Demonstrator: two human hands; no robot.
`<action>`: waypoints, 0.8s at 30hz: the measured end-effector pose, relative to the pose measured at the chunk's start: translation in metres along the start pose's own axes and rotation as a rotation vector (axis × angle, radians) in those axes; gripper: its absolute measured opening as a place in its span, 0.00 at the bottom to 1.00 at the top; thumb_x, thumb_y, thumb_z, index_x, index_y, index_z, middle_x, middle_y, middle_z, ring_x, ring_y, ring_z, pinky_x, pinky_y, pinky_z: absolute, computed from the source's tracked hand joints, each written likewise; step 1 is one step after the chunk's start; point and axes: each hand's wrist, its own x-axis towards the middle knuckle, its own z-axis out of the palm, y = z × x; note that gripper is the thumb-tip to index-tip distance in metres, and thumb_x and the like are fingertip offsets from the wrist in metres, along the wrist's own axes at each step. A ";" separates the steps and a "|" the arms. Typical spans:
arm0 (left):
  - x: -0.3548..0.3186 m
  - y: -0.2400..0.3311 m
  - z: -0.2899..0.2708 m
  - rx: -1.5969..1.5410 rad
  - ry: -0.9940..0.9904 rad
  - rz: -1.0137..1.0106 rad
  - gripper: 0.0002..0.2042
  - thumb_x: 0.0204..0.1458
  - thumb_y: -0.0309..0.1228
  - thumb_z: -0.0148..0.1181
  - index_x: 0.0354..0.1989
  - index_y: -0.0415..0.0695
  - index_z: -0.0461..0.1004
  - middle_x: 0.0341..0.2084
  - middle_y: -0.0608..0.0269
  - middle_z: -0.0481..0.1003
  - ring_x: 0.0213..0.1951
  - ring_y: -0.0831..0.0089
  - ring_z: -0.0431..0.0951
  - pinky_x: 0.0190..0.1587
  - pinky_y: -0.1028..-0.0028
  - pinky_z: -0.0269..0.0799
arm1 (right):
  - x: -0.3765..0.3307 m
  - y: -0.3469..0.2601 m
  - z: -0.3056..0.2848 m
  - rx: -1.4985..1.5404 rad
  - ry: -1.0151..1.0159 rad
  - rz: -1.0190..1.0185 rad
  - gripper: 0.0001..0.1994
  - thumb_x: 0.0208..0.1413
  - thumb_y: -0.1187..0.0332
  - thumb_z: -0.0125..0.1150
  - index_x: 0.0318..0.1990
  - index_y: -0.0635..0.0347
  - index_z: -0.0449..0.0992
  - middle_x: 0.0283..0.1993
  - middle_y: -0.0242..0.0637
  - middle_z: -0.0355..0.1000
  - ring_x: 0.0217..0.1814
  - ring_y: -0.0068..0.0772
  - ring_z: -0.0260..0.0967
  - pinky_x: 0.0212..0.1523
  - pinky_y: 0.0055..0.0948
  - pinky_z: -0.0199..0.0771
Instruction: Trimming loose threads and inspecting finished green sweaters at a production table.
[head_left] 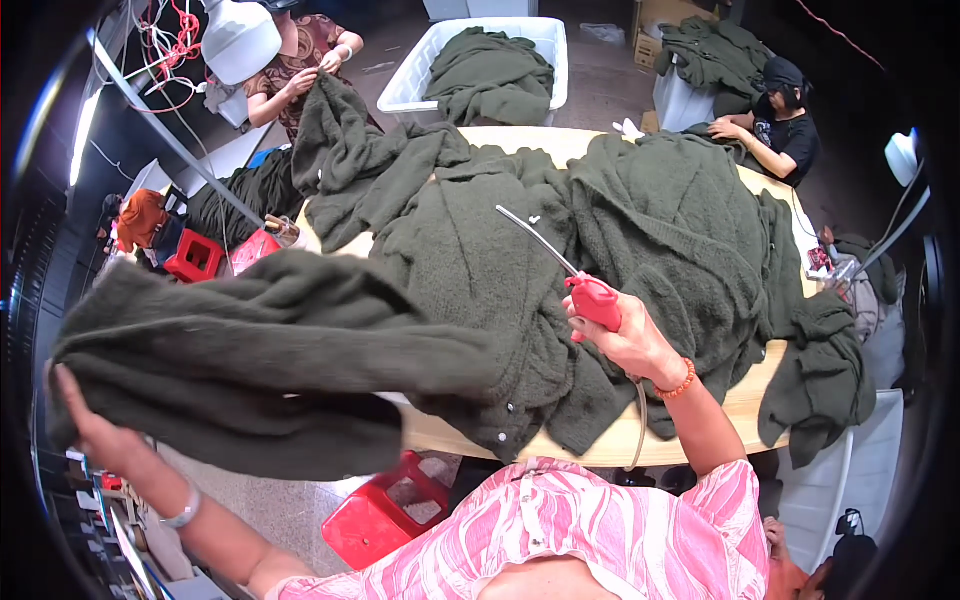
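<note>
My left hand holds up one end of a dark green knitted cardigan at the far left; the garment stretches from that hand across to the table edge, where small buttons show. My right hand grips a red air blow gun whose thin metal nozzle points up and left over the pile of green knitwear. A hose hangs down from the gun past my wrist, which wears an orange bead bracelet.
A wooden table carries heaped green sweaters. Two other people handle garments at the far left and far right. A white bin of sweaters stands behind. Red plastic stools sit on the floor below.
</note>
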 end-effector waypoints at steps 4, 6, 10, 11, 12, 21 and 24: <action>0.044 -0.012 0.041 -0.020 0.051 -0.045 0.17 0.56 0.33 0.64 0.50 0.34 0.76 0.48 0.57 0.77 0.45 0.70 0.78 0.50 0.71 0.76 | 0.013 0.023 -0.005 0.000 0.083 0.077 0.16 0.59 0.71 0.61 0.54 0.64 0.73 0.39 0.30 0.76 0.34 0.18 0.73 0.34 0.20 0.74; 0.078 -0.037 0.054 -0.033 -0.025 -0.051 0.16 0.57 0.33 0.63 0.48 0.33 0.77 0.47 0.57 0.78 0.44 0.71 0.79 0.48 0.71 0.77 | 0.020 0.028 -0.005 -0.025 0.105 0.123 0.15 0.60 0.70 0.61 0.53 0.64 0.73 0.38 0.29 0.76 0.34 0.17 0.73 0.32 0.20 0.73; 0.123 -0.130 0.090 0.180 -0.196 0.253 0.17 0.57 0.36 0.65 0.48 0.36 0.78 0.45 0.62 0.79 0.43 0.74 0.79 0.48 0.73 0.76 | 0.039 0.040 0.000 -0.066 0.152 0.207 0.12 0.60 0.67 0.61 0.49 0.61 0.76 0.37 0.29 0.76 0.34 0.17 0.74 0.26 0.21 0.70; 0.109 -0.146 0.113 0.202 -0.272 0.319 0.16 0.58 0.34 0.64 0.49 0.38 0.77 0.46 0.62 0.78 0.43 0.74 0.79 0.49 0.73 0.75 | 0.044 0.045 0.001 -0.100 0.171 0.255 0.12 0.60 0.66 0.61 0.48 0.61 0.76 0.38 0.28 0.76 0.34 0.18 0.75 0.26 0.21 0.70; 0.089 -0.184 0.144 0.036 -0.259 0.072 0.16 0.57 0.33 0.64 0.51 0.38 0.76 0.46 0.62 0.78 0.44 0.74 0.79 0.50 0.73 0.75 | 0.046 0.051 0.001 -0.143 0.208 0.310 0.11 0.60 0.66 0.61 0.47 0.60 0.76 0.38 0.27 0.76 0.34 0.18 0.75 0.26 0.21 0.70; 0.064 -0.458 0.276 0.120 -0.602 0.140 0.24 0.50 0.29 0.70 0.56 0.36 0.71 0.47 0.56 0.77 0.49 0.69 0.76 0.55 0.70 0.70 | 0.096 0.081 0.028 -0.184 0.292 0.437 0.10 0.60 0.68 0.61 0.45 0.64 0.75 0.35 0.29 0.75 0.34 0.18 0.72 0.32 0.22 0.71; -0.040 -0.474 0.321 0.424 -0.783 -0.023 0.30 0.50 0.30 0.69 0.61 0.36 0.65 0.55 0.51 0.71 0.55 0.64 0.72 0.58 0.66 0.68 | 0.103 0.090 0.033 -0.219 0.303 0.463 0.10 0.61 0.69 0.60 0.45 0.65 0.74 0.34 0.29 0.74 0.35 0.18 0.71 0.37 0.22 0.71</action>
